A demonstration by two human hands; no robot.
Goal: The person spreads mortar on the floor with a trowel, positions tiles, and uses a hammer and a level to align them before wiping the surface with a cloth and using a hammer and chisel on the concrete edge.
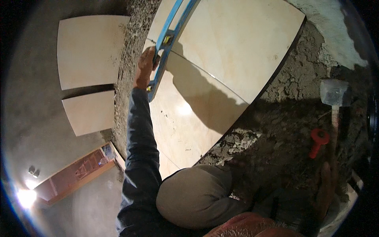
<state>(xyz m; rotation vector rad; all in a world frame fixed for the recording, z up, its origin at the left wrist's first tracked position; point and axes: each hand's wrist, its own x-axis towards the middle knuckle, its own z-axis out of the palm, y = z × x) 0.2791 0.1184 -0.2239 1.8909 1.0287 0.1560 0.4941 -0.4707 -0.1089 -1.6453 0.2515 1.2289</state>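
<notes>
My left hand [145,69] is closed around the lower part of a long blue spirit level [167,39]. The level lies across large cream floor tiles [233,43], slanting up and away. A thin joint runs between the tiles, and the shadow of my arm and the level falls on them. In deep shade at the lower right is my right hand [325,179], beside the lower end of the handle of a mallet [334,93] with a pale block head. Its fingers are too dark to make out. Close by lies a red tool [319,141] with a round head.
Rough mortar [292,79] borders the tiles on the right, and a gravelly strip runs along their left. Two loose tiles [90,51] lie on the grey floor at left. Below them is a wood-framed opening [75,173] near a bright lamp [27,197]. My bent knee [193,197] is at the near edge.
</notes>
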